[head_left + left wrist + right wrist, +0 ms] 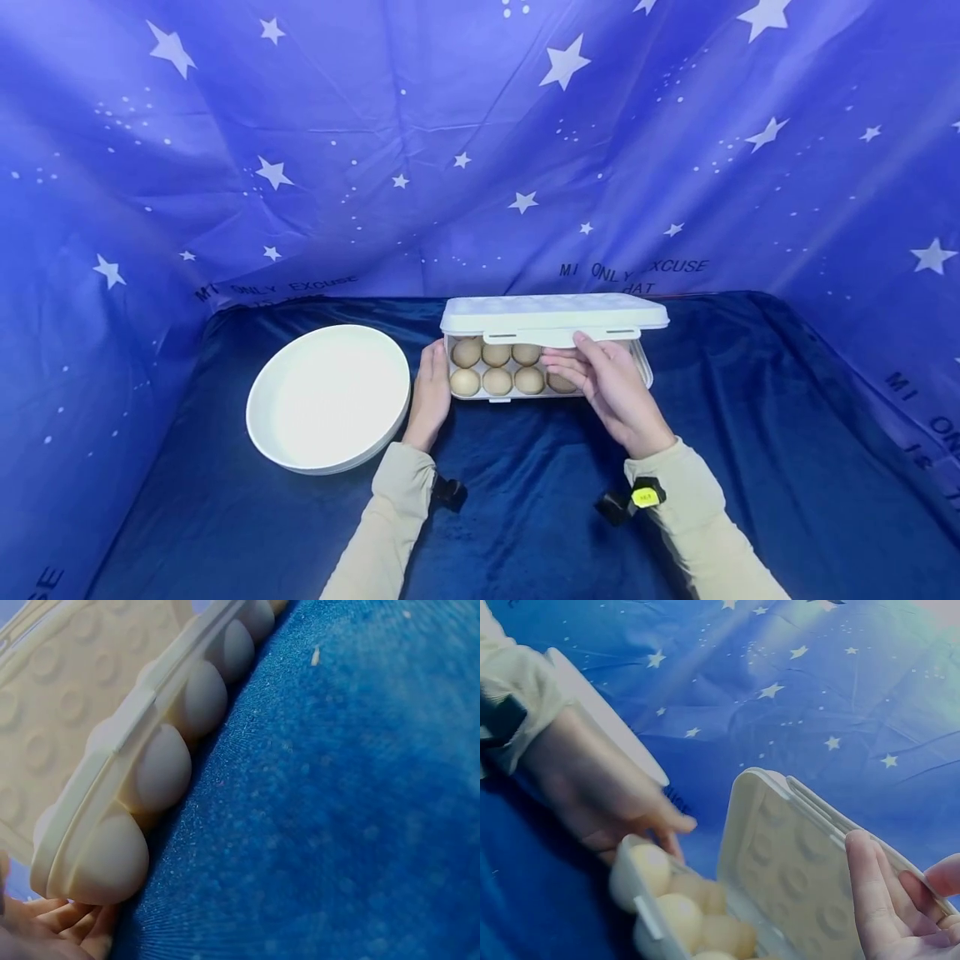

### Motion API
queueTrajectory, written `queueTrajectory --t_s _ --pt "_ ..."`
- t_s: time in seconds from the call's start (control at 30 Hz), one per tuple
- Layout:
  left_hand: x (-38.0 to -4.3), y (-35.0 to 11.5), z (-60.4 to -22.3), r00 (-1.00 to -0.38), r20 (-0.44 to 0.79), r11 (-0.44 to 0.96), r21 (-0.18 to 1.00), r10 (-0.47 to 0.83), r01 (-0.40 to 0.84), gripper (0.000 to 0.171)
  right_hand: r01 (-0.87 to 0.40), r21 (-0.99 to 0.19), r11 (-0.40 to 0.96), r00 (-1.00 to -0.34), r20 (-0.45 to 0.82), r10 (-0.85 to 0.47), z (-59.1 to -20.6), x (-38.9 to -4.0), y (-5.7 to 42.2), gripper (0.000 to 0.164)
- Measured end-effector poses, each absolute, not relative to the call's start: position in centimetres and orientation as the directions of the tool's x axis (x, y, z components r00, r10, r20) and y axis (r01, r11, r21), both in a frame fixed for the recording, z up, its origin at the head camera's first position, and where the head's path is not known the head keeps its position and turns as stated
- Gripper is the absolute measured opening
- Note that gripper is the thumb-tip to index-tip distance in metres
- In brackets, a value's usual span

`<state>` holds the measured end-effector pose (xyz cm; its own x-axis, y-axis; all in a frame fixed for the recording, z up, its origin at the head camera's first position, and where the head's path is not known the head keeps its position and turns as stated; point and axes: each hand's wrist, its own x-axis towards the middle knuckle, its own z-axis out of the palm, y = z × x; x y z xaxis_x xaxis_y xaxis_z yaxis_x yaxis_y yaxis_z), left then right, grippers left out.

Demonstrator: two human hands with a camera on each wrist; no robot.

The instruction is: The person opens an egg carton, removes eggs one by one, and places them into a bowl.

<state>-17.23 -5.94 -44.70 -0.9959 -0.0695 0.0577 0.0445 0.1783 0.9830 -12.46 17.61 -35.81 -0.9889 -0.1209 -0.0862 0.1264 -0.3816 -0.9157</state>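
A white egg box [498, 401] stands on the dark cloth with its hinged lid [555, 310] raised part way. Brown eggs [497, 382] fill the visible hollows in two rows; more of the right side is covered by a hand. My right hand [611, 383] pinches the lid's front edge, thumb on the outside and fingers inside. At the box's left end, my left hand [429, 396] rests with fairly straight fingers against the side. The left wrist view shows its fingers [75, 922] by the end of the egg tray [97, 776]. Round dimples mark the lid's inner face [795, 862].
Left of the box is a large round white bowl [328, 396], close to the left hand. Dark blue cloth [525, 517] covers the table. Behind it hangs a blue curtain [480, 125] with white stars. Both wrists wear black straps.
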Motion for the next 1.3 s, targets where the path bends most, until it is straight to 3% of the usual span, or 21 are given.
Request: queueTrajectory --t_s 0.17,0.37,0.67,1.3 --pt "-17.5 -6.1 -45.3 -0.992 0.118 0.159 0.981 -0.038 0.110 0.036 0.121 -0.882 -0.456 -0.990 -0.074 -0.119 -34.9 -13.8 17.5 0.027" --pt "-17.6 -6.0 -45.4 -0.990 0.138 0.181 0.975 -0.034 0.130 0.035 0.093 -0.886 -0.454 -0.994 -0.059 -0.088 -34.0 -15.7 17.3 0.030" --pt "-17.8 -6.1 -45.2 -0.989 0.144 0.167 0.977 -0.040 0.136 0.035 0.065 -0.823 -0.564 -0.994 -0.004 -0.108 -33.1 -19.7 17.3 0.027" --pt "-17.8 -6.1 -45.7 -0.986 0.157 0.226 0.964 -0.054 0.141 0.034 -0.022 -0.901 -0.433 -1.000 0.020 0.007 -32.8 -27.9 16.9 0.028"
